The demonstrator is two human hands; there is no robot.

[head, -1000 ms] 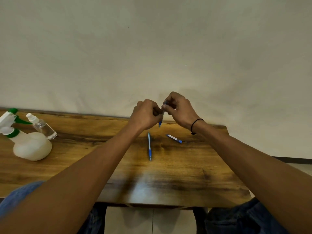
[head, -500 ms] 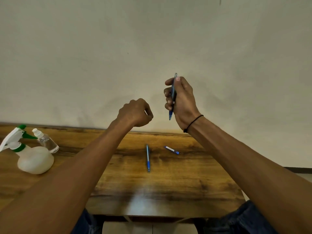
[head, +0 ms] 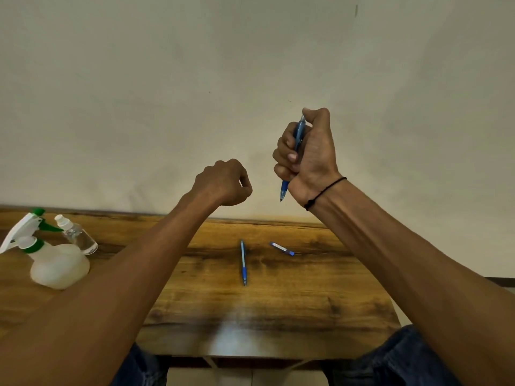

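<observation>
1. A plain wall (head: 167, 79) stands behind a wooden counter (head: 278, 316).
2. The right hand (head: 309, 157) wraps its fingers round a blue pen (head: 298, 132), whose tip points down below them.
3. The left hand (head: 223, 182), beside those fingers, is curled in a fist; nothing shows inside.
4. Well below the fingers, a second pen (head: 243, 264) and a short blue piece (head: 282, 248) lie on the counter.

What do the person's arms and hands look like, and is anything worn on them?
The left forearm and the right forearm are bare, with no sleeves in view. A thin black cord bracelet with a small knot circles the right wrist. The left hand and the right hand have no gloves, and no rings show.
</observation>
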